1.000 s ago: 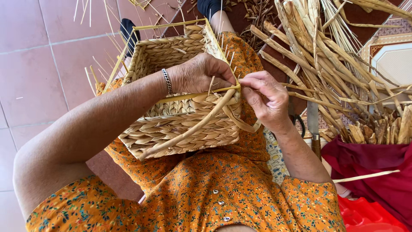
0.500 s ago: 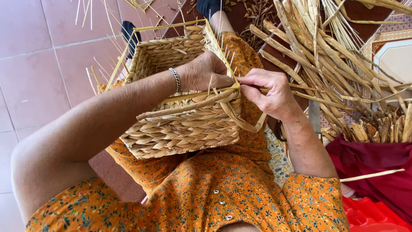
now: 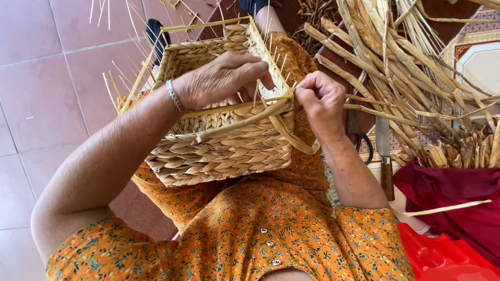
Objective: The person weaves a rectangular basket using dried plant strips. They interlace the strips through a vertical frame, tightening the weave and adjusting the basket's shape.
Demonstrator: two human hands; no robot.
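Two hands work the rim of a woven basket (image 3: 219, 140) resting on the lap: the left hand (image 3: 221, 80) curls over its edge, steadying it. At the corner, the right hand (image 3: 319, 99) pinches a flat straw strand (image 3: 260, 117); weaving looks under way, and pulling it snug calls for a firm brace.

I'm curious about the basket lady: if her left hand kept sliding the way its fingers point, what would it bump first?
Probably her right hand: the left hand points across the woven basket rim toward it, though depth is unclear.
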